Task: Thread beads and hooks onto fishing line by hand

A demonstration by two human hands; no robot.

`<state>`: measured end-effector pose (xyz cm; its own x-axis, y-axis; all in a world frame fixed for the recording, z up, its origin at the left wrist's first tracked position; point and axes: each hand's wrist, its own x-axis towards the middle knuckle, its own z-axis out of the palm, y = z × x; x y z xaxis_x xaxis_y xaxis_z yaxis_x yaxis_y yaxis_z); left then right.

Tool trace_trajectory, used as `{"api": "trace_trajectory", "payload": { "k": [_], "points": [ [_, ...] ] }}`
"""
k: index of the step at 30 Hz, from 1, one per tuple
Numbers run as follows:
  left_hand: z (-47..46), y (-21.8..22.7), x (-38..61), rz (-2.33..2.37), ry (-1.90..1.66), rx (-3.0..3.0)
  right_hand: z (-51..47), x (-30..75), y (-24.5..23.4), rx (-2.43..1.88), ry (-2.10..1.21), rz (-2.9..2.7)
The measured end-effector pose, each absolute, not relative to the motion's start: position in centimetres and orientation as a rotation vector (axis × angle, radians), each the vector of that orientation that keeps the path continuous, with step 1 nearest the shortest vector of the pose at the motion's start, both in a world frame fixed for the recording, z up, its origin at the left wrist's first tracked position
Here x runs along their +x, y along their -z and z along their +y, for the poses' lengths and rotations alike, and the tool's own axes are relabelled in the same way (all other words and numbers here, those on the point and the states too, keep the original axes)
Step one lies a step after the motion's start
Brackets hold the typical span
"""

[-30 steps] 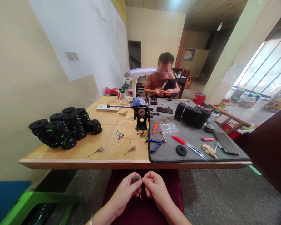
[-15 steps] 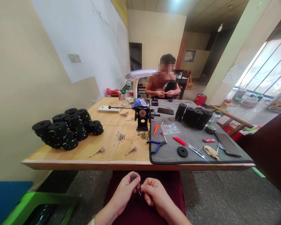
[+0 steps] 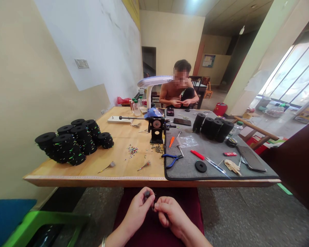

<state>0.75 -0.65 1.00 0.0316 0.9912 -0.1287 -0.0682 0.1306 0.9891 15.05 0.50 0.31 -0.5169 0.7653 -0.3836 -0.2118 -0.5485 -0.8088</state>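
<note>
Below the table's front edge, my left hand (image 3: pixel 142 207) is closed in a pinch around something small, with a greyish bit showing between the fingers; its kind is too small to tell. Close beside it, my right hand (image 3: pixel 168 212) is also pinched, thumb against forefinger, its fingertips almost meeting those of the left. Whatever the right fingers grip is hidden. On the table ahead lie two small tufted bundles of thin strands, one on the left (image 3: pixel 110 165) and one nearer the middle (image 3: pixel 145 165). Small coloured beads (image 3: pixel 133 150) and dark metallic bits (image 3: pixel 157 148) lie beyond them.
Stacked black foam spools (image 3: pixel 78 137) stand at the left, more black spools (image 3: pixel 213 127) at the right. A winding device with a dial (image 3: pixel 157 128) stands mid-table. Blue-handled pliers (image 3: pixel 172 160), scissors (image 3: pixel 213 164) and a foam disc (image 3: pixel 201 166) lie on the grey mat (image 3: pixel 182 173). Another person (image 3: pixel 179 92) sits opposite.
My hands have shifted slightly, with the right fingertips a little closer to the left. A thin pale tip that showed below the left fingers is less visible. The person opposite has leaned slightly.
</note>
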Motion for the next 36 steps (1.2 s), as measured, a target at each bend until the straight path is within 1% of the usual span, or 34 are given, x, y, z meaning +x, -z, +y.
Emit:
{"api": "trace_trajectory", "payload": {
  "k": [13, 24, 29, 36],
  "points": [
    [-1.1, -1.6, 0.6, 1.293, -1.132, 1.324, 0.8, 15.2, 0.0, -0.975, -2.081, -0.879],
    [-1.3, -2.1, 0.8, 1.326, -1.097, 1.356, 0.8, 15.2, 0.2, -1.166, -1.845, -1.053],
    [-1.4, -2.0, 1.0, 1.306, -1.08, 1.346, 0.9, 15.1, 0.2, -1.181, -1.777, -1.097],
    [-1.3, -1.3, 1.0, 1.226, -1.018, 1.212, 1.1, 15.2, 0.8, -1.059, -1.849, -0.847]
  ]
}}
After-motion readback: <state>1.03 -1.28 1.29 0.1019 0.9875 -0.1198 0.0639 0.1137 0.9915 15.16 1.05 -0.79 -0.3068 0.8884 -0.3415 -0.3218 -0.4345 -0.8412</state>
